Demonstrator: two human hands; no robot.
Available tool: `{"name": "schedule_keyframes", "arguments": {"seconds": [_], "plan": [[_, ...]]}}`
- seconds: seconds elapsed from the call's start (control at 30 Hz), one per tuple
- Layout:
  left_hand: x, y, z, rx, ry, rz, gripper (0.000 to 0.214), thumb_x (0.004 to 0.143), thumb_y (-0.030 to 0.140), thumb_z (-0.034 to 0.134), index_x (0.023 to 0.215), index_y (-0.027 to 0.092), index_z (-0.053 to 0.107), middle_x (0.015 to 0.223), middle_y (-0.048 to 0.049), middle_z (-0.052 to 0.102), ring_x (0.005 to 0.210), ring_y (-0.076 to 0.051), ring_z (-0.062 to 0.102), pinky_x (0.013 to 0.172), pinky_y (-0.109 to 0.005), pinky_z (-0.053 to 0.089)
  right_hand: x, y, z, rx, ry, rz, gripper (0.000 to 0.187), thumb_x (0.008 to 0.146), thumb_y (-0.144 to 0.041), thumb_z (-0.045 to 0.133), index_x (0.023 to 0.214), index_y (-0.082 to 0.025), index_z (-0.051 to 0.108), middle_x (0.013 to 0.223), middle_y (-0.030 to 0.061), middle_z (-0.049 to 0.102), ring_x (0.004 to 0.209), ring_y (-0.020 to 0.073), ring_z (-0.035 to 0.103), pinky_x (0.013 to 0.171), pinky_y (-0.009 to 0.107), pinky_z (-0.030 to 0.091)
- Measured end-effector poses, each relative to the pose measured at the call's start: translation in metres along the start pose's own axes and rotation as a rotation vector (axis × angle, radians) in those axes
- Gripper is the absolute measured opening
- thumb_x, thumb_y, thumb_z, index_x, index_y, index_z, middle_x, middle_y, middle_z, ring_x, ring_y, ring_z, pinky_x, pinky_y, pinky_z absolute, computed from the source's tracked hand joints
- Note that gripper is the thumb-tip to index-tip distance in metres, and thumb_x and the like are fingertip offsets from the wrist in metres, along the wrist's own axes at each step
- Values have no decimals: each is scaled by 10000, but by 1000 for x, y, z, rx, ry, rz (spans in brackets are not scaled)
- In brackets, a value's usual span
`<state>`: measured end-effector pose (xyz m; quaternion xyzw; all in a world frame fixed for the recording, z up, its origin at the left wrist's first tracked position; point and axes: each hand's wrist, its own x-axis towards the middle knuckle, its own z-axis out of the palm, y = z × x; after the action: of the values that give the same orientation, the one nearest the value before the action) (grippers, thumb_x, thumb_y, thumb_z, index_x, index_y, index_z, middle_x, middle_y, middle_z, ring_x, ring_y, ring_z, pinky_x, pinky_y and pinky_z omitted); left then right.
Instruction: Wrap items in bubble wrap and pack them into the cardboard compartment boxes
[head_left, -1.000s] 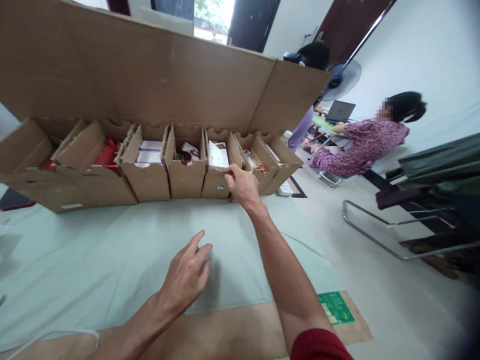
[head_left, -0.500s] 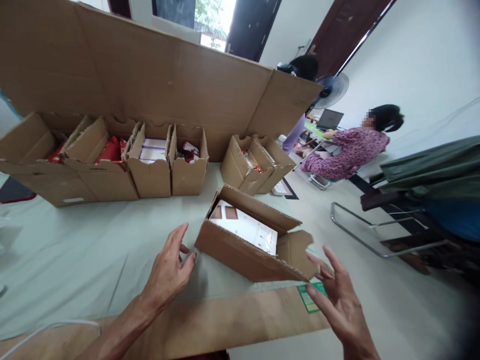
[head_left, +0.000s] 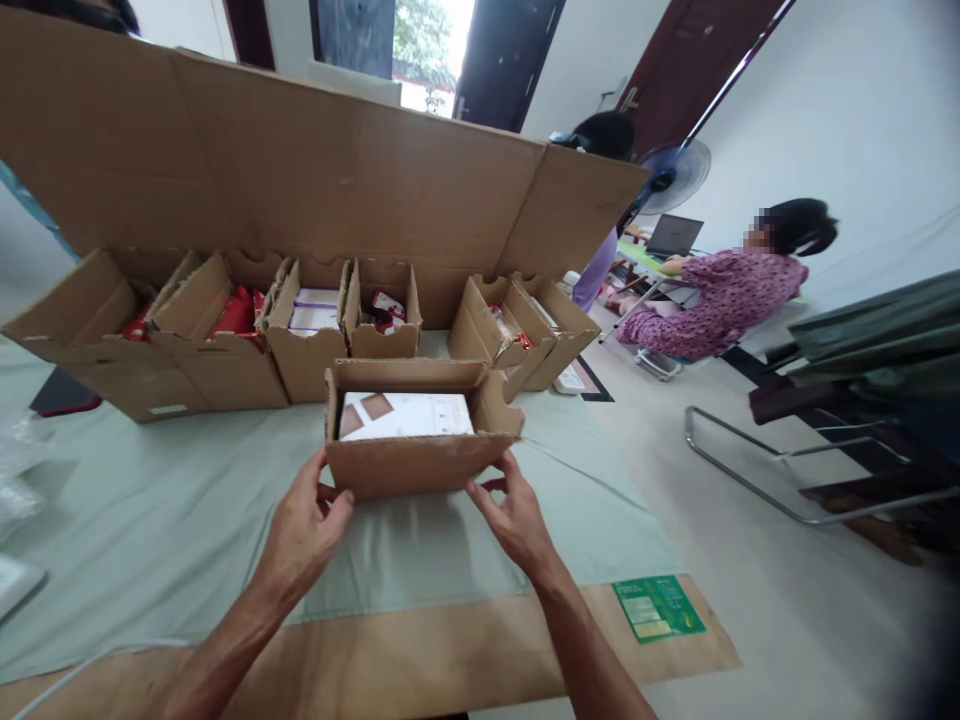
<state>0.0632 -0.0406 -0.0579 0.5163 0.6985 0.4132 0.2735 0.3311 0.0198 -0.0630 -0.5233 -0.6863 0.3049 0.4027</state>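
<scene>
A narrow open-topped cardboard box [head_left: 405, 470] sits in front of me, its long side facing me. Inside it lie white packages [head_left: 420, 413] with brown squares printed on one end. My left hand [head_left: 309, 515] grips the box at its lower left corner, thumb on the front face. At the lower right corner my right hand [head_left: 510, 505] grips it in the same way, fingers partly hidden behind the end. Behind stands a row of similar cardboard boxes, one with red packets [head_left: 238, 312] and another with white and purple boxes [head_left: 315, 312].
A tall cardboard panel [head_left: 337, 170] rises behind the row. Two more boxes [head_left: 487, 318] stand at the right. A green card [head_left: 658, 608] lies on the table's front edge, bubble wrap [head_left: 19, 480] at the left. A person [head_left: 720, 275] sits by a laptop beyond.
Both hands have closed on the box's ends. The box has turned square to me and shifted left, and my right hand has moved left with it.
</scene>
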Motion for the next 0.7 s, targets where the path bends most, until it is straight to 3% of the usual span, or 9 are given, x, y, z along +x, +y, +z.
{"name": "schedule_keyframes", "arguments": {"seconds": [0.1, 0.17, 0.27, 0.4, 0.53, 0.6, 0.7], "plan": [[11, -14, -11, -68, 132, -22, 693, 837, 431, 592, 1456, 152, 449, 1124, -123, 728, 889, -241, 741, 723, -355, 595, 24, -6, 27, 58, -87, -51, 550, 863, -322, 637, 1388, -204, 522, 1252, 130, 689, 883, 224, 717, 719, 373, 636], [15, -22, -11, -125, 199, -2, 794, 849, 416, 612, 1553, 193, 321, 1411, -181, 605, 1094, -265, 724, 815, -370, 609, 34, -5, 40, 106, -126, -90, 635, 856, -316, 645, 1462, -216, 482, 1349, 143, 658, 1102, 270, 695, 793, 397, 640], [17, -30, -6, -149, 179, 18, 870, 868, 383, 624, 1612, 232, 199, 1540, -196, 498, 1281, -298, 645, 998, -444, 572, 39, 4, 45, 141, -119, -98, 673, 865, -339, 651, 1500, -215, 465, 1457, 167, 594, 1263, 294, 636, 887, 437, 625], [15, -29, -3, -182, 113, 35, 893, 844, 321, 619, 1613, 170, 191, 1500, -221, 536, 1295, -313, 631, 1131, -534, 472, 33, 22, 28, 57, -49, 20, 572, 877, -440, 659, 1383, -181, 590, 1374, 190, 658, 1178, 303, 690, 865, 443, 624], [18, -29, -5, -240, 99, 52, 888, 829, 264, 602, 1611, 157, 195, 1640, -247, 330, 1310, -325, 605, 1080, -530, 522, 31, 33, 19, -71, -97, 94, 424, 888, -523, 635, 1152, -205, 731, 1179, 133, 766, 973, 273, 754, 854, 411, 611], [15, -34, -10, -204, 116, 45, 875, 831, 253, 592, 1610, 158, 202, 1676, -240, 247, 1346, -337, 571, 1086, -549, 513, 27, 27, 28, -100, -167, 82, 366, 893, -530, 619, 1021, -221, 768, 1046, 102, 799, 915, 264, 761, 830, 379, 606], [0, -46, -20, -39, 63, 39, 798, 835, 250, 593, 1571, 119, 314, 1650, -239, 314, 1436, -361, 471, 1178, -589, 409, 16, -1, 56, -70, -317, -26, 304, 908, -489, 615, 907, -235, 780, 898, 69, 802, 843, 244, 761, 762, 325, 599]]}}
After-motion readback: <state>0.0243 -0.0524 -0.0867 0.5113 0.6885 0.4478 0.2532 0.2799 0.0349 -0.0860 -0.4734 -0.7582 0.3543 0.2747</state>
